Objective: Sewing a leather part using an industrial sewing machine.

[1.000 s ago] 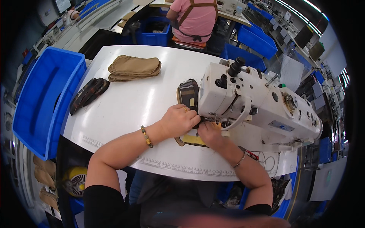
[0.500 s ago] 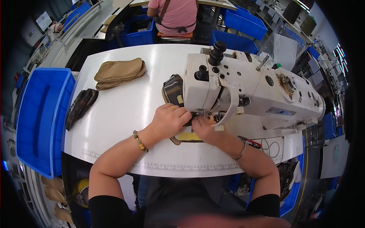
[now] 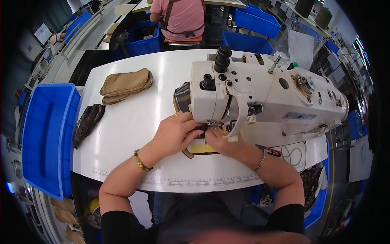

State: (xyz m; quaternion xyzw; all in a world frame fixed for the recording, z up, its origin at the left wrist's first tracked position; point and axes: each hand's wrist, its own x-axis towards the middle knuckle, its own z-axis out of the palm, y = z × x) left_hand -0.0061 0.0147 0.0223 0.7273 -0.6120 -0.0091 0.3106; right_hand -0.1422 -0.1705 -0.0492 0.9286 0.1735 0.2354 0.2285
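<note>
A dark striped shoe upper with a tan edge lies under the head of a white sewing machine. My left hand, palm down, has its thumb and fingers closed on the upper's dark edge, just left of the needle area. Close by on the right, my right hand is closed at the same work beneath the machine head; its fingertips are partly hidden. A yellow patch with a dark rim shows between and below my hands. The needle is hidden.
Tan sole-shaped pieces lie stacked at the table's back left, with dark shoe uppers nearer. A blue crate stands left of the table. Red-handled snips lie right of my right hand. Beyond the table sits a person in pink.
My left thumb has spread down and my left fingers have shifted slightly left along the dark edge. The right hand stays by the needle area. The whole view has shifted a little.
</note>
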